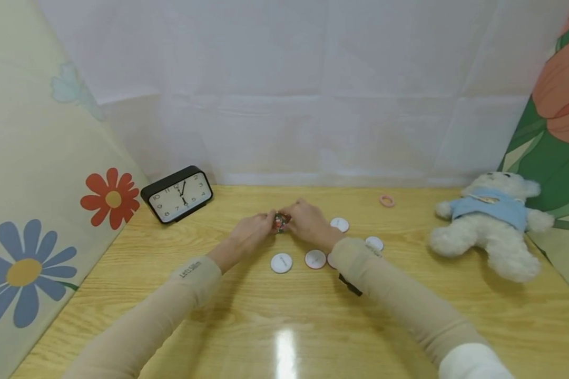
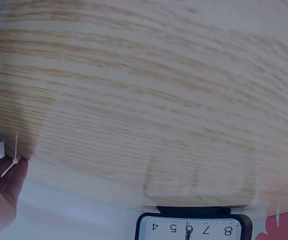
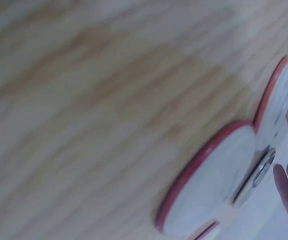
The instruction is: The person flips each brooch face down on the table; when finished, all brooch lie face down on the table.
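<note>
Both hands meet over the table's middle, around a small round piece with a colourful pattern (image 1: 280,222). My left hand (image 1: 253,232) pinches its left side with thumb and fingers. From the right, my right hand (image 1: 308,221) grips the same piece, its fingers partly covering it. Only fingers of the left hand (image 2: 4,195) show at the edge of the left wrist view, with a thin pale edge at their tips. Several white round discs lie near the right hand, one (image 1: 282,262) in front and a red-rimmed one (image 1: 315,259) beside it; the right forearm partly covers another.
A black desk clock (image 1: 180,195) stands at the back left. A white teddy bear in a blue top (image 1: 490,223) lies at the right. Near the table's back edge is a pink ring (image 1: 386,200). A white cloth (image 1: 275,137) hangs behind the table.
</note>
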`<state>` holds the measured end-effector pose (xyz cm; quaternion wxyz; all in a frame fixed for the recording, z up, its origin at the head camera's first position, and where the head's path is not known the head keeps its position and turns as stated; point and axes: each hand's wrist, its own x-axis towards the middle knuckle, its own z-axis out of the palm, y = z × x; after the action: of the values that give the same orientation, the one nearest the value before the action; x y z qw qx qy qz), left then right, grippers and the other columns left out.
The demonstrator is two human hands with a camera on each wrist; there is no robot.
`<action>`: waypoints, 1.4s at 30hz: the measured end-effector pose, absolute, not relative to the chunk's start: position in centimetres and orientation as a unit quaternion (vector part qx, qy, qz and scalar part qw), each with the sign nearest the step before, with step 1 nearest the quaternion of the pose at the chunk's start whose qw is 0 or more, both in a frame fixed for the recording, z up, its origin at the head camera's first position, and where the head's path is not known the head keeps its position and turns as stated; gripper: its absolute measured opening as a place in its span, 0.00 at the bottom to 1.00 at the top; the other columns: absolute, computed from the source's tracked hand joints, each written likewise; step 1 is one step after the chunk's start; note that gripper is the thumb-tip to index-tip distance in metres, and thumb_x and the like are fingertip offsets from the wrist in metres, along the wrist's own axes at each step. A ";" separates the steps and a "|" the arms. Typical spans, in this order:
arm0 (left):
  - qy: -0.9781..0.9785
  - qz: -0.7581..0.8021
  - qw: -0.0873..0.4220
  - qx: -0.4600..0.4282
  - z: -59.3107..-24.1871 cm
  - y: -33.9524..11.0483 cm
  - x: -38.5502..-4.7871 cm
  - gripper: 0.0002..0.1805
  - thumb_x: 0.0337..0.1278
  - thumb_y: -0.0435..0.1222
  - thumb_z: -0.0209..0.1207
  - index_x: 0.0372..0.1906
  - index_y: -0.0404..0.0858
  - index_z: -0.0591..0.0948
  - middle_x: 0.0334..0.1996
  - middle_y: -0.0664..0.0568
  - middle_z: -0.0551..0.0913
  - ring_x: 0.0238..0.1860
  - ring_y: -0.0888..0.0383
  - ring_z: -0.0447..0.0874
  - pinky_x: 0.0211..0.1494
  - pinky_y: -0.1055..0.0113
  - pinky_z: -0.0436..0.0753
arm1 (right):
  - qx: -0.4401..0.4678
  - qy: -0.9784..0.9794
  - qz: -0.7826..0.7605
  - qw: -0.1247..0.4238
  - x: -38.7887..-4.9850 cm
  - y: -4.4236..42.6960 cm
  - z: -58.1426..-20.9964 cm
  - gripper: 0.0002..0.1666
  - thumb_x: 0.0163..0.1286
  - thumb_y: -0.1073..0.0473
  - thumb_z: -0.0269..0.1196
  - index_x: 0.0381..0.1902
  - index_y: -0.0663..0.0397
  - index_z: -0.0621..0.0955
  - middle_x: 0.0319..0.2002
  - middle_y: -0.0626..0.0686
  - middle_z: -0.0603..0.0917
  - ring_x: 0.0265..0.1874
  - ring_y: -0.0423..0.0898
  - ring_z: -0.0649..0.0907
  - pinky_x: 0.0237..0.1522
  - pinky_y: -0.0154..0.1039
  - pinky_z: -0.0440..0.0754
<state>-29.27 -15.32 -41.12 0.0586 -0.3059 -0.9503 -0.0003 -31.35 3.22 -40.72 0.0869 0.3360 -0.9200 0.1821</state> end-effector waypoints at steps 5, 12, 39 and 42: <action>-0.954 -0.005 0.033 -0.299 -40.9 -15.2 -29.4 0.20 0.69 0.38 0.55 0.58 0.29 0.72 0.49 0.38 0.81 0.50 0.45 0.81 0.44 0.55 0.86 | 0.339 -0.924 0.167 0.055 -31.7 3.4 -41.0 0.24 0.62 0.54 0.70 0.56 0.53 0.82 0.47 0.51 0.85 0.43 0.47 0.76 0.42 0.42 0.81; -0.957 -0.030 -0.010 -0.287 -40.6 -15.1 -29.7 0.17 0.68 0.39 0.56 0.54 0.32 0.76 0.53 0.42 0.79 0.55 0.47 0.78 0.51 0.55 0.84 | 0.322 -0.935 0.144 0.030 -31.9 3.5 -41.1 0.23 0.63 0.49 0.69 0.51 0.55 0.83 0.48 0.54 0.82 0.48 0.51 0.74 0.49 0.43 0.78; -0.940 -0.017 -0.055 -0.338 -39.7 -10.3 -30.0 0.47 0.62 0.64 0.51 0.67 0.26 0.66 0.69 0.32 0.63 0.71 0.38 0.56 0.73 0.41 0.54 | 0.323 -0.940 0.101 -0.045 -31.2 12.1 -38.0 0.45 0.56 0.35 0.70 0.60 0.63 0.76 0.53 0.61 0.78 0.53 0.54 0.73 0.58 0.49 0.74; -0.940 -0.020 -0.060 -0.335 -40.0 -9.6 -30.0 0.44 0.61 0.62 0.54 0.62 0.26 0.70 0.68 0.31 0.64 0.71 0.37 0.56 0.71 0.38 0.55 | 0.321 -0.939 0.112 -0.052 -31.1 12.5 -38.2 0.45 0.55 0.37 0.71 0.59 0.64 0.76 0.52 0.60 0.77 0.51 0.54 0.73 0.56 0.48 0.76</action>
<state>-30.03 -9.55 -39.97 -0.0596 -0.3349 -0.9401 -0.0201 -31.10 12.47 -38.15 -0.0520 0.3212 -0.9390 0.1115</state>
